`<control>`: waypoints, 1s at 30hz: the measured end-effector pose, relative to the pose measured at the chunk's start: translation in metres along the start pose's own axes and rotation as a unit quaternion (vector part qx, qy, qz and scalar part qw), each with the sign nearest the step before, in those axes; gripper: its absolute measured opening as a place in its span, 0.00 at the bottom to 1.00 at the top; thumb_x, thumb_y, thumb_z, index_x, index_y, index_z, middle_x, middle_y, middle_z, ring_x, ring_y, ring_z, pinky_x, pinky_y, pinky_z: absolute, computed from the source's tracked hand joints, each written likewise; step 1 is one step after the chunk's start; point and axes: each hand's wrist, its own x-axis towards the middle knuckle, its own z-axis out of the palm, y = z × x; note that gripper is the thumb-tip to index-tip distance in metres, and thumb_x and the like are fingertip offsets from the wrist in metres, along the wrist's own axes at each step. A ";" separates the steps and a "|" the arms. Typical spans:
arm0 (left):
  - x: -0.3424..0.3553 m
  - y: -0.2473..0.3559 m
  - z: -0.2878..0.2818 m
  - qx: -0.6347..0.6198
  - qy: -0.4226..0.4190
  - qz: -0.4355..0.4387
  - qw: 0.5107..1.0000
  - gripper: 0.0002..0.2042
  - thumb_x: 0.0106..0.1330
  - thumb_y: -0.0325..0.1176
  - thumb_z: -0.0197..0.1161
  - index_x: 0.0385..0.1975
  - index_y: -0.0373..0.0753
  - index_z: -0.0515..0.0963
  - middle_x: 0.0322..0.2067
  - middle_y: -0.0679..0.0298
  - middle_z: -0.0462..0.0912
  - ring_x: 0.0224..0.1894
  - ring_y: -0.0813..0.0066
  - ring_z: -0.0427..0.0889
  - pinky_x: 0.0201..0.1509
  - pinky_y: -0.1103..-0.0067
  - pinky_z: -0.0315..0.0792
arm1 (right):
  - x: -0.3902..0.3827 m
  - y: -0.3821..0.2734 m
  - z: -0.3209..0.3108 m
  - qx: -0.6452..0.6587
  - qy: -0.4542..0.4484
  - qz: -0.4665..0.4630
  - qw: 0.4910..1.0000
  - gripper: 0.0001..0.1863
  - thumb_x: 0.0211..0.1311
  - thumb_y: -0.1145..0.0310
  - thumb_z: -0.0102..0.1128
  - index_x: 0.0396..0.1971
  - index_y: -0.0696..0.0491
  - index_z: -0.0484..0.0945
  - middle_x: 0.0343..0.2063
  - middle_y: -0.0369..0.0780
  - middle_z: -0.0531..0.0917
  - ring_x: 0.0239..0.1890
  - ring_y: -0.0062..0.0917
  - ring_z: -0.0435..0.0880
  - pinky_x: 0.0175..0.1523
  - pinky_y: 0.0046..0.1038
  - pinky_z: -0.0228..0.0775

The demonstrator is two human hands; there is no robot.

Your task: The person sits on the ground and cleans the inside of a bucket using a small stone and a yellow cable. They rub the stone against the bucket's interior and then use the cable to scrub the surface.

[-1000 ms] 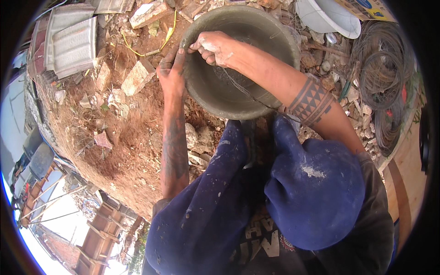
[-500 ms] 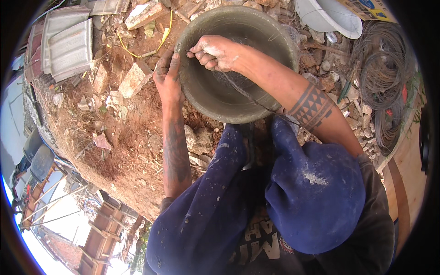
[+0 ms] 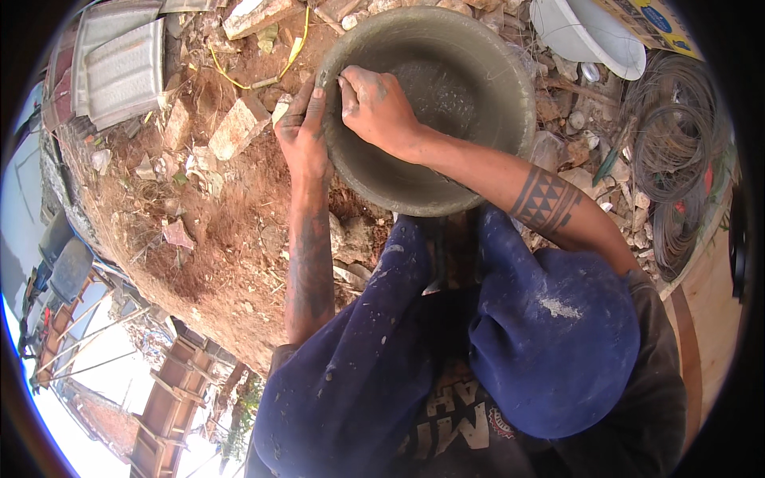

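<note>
A round, cement-coated grey tub (image 3: 498,127) stands just beyond my knees. My left hand (image 3: 303,131) grips its left rim, thumb on the edge and fingers around the outer side. My right hand (image 3: 374,107) is closed just inside that same rim, back of the hand up and fingertips curled out of sight; whatever it holds is hidden. A thin dark wire or cord (image 3: 450,182) shows below my right forearm, crossing the lower part of the tub.
Broken brick (image 3: 239,127), rubble and a yellow cord (image 3: 299,44) lie left of the tub, with pale tile pieces (image 3: 119,72) beyond. At right are a white basin (image 3: 586,40), a printed sack (image 3: 653,20) and wire coils (image 3: 669,135). Timber formwork (image 3: 167,398) appears at lower left.
My right hand has rolled over so its back faces up, and its wrist has swung lower, covering more of the dark wire. My left hand remains on the rim.
</note>
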 end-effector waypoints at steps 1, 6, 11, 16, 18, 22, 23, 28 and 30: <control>0.001 -0.001 0.000 -0.004 -0.001 0.003 1.000 0.22 0.73 0.30 0.62 0.61 0.22 0.73 0.53 0.51 0.83 0.53 0.70 0.81 0.59 0.76 0.74 | -0.002 -0.001 0.000 -0.008 -0.002 0.002 1.000 0.09 0.65 0.76 0.55 0.24 0.62 0.72 0.19 0.57 0.78 0.26 0.57 0.79 0.29 0.48 0.69; -0.002 0.003 0.005 0.007 0.014 -0.003 1.000 0.21 0.73 0.30 0.62 0.61 0.22 0.73 0.53 0.51 0.83 0.53 0.71 0.81 0.58 0.76 0.74 | -0.009 -0.002 -0.001 -0.008 -0.012 0.028 1.000 0.06 0.64 0.77 0.56 0.27 0.61 0.73 0.22 0.56 0.78 0.28 0.56 0.80 0.28 0.46 0.68; -0.001 -0.003 0.007 -0.005 0.012 0.005 1.000 0.23 0.72 0.30 0.63 0.61 0.20 0.71 0.53 0.49 0.82 0.53 0.69 0.82 0.57 0.76 0.75 | -0.017 0.001 -0.002 -0.014 -0.056 0.041 0.998 0.05 0.63 0.76 0.56 0.28 0.62 0.75 0.24 0.57 0.79 0.30 0.56 0.81 0.30 0.46 0.69; -0.001 0.006 0.005 0.013 0.010 -0.006 1.000 0.28 0.70 0.30 0.64 0.63 0.15 0.66 0.52 0.46 0.82 0.53 0.66 0.82 0.56 0.76 0.76 | 0.017 0.016 -0.020 -0.021 -0.202 0.047 0.978 0.13 0.69 0.66 0.55 0.35 0.61 0.83 0.19 0.48 0.81 0.19 0.34 0.79 0.24 0.37 0.65; 0.003 0.007 0.002 0.012 -0.002 -0.022 1.000 0.27 0.70 0.30 0.64 0.63 0.16 0.67 0.52 0.46 0.82 0.53 0.67 0.82 0.57 0.75 0.75 | 0.026 0.000 -0.032 0.128 -0.225 0.243 0.935 0.12 0.65 0.69 0.57 0.28 0.62 0.82 0.15 0.44 0.78 0.20 0.31 0.76 0.27 0.38 0.66; 0.003 0.002 -0.002 0.033 0.005 -0.005 0.999 0.26 0.71 0.29 0.63 0.63 0.17 0.67 0.52 0.47 0.82 0.52 0.68 0.82 0.56 0.75 0.75 | 0.029 0.009 -0.033 0.277 -0.293 0.348 0.847 0.13 0.72 0.67 0.55 0.37 0.62 0.82 0.16 0.30 0.67 0.18 0.14 0.63 0.20 0.24 0.53; 0.003 0.002 -0.003 0.027 0.006 -0.006 1.000 0.26 0.71 0.29 0.63 0.63 0.18 0.67 0.52 0.47 0.82 0.52 0.68 0.82 0.56 0.76 0.75 | 0.032 0.008 -0.034 0.290 -0.299 0.370 0.831 0.13 0.73 0.66 0.55 0.39 0.61 0.81 0.16 0.28 0.64 0.17 0.12 0.59 0.19 0.22 0.50; 0.005 -0.005 -0.004 0.007 0.017 0.001 1.000 0.21 0.73 0.30 0.62 0.61 0.23 0.73 0.41 0.58 0.86 0.37 0.80 0.81 0.39 0.85 0.73 | 0.040 0.011 -0.034 0.409 -0.297 0.488 0.711 0.12 0.76 0.66 0.53 0.44 0.61 0.78 0.19 0.25 0.59 0.16 0.09 0.52 0.18 0.17 0.42; 0.004 -0.003 -0.003 0.004 0.012 -0.001 1.000 0.22 0.73 0.30 0.61 0.61 0.23 0.73 0.42 0.58 0.85 0.38 0.81 0.80 0.39 0.85 0.73 | 0.046 0.018 -0.038 0.446 -0.314 0.511 0.664 0.13 0.76 0.66 0.53 0.45 0.61 0.77 0.20 0.25 0.60 0.16 0.08 0.53 0.18 0.17 0.41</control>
